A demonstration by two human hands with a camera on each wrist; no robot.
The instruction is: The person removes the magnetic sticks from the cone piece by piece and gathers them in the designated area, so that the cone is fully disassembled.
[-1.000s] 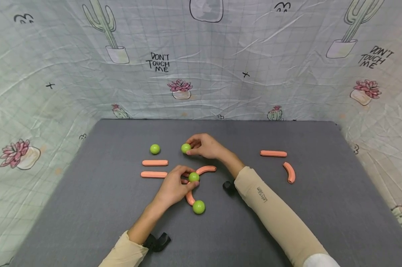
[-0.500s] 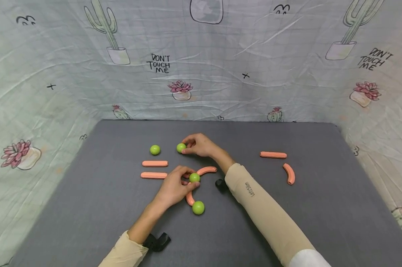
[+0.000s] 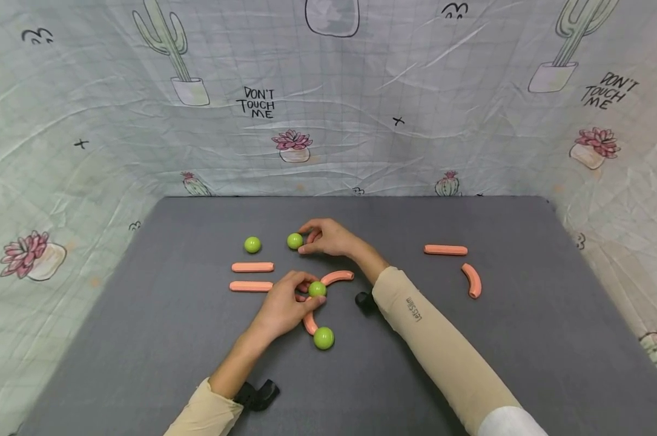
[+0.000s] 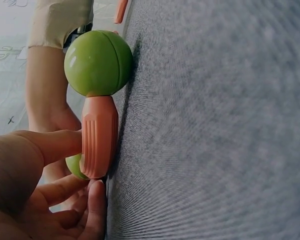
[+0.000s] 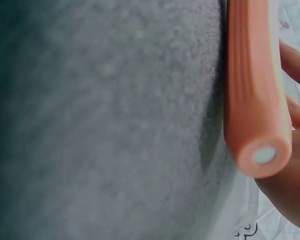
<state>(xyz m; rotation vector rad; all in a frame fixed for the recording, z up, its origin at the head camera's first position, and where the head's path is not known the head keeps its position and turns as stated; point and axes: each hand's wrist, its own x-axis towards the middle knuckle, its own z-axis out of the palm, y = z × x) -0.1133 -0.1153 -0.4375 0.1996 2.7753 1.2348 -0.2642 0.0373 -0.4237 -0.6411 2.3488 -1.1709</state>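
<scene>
In the head view my left hand [image 3: 286, 304] holds a green ball [image 3: 317, 289] between thumb and fingers. A curved orange rod [image 3: 337, 277] runs up right from that ball. Another curved rod [image 3: 310, 323] leads down to a second green ball [image 3: 324, 338], which also fills the upper left wrist view. There, the left thumb lies against the ribbed orange rod [image 4: 99, 135]. My right hand [image 3: 330, 238] has its thumb and forefinger spread beside another green ball [image 3: 295, 241] at the back. An orange rod [image 5: 252, 85] hides part of the right hand in the right wrist view.
Left of the hands lie a green ball [image 3: 252, 244] and two straight orange rods [image 3: 252, 267]. On the right are one straight rod [image 3: 445, 249] and one curved rod [image 3: 472, 280]. A printed cloth [image 3: 350, 91] hangs behind the grey tabletop [image 3: 159, 339].
The right hand has carried its green ball a little left, then its fingers have loosened and slid back slightly. The left hand stays at the middle ball.
</scene>
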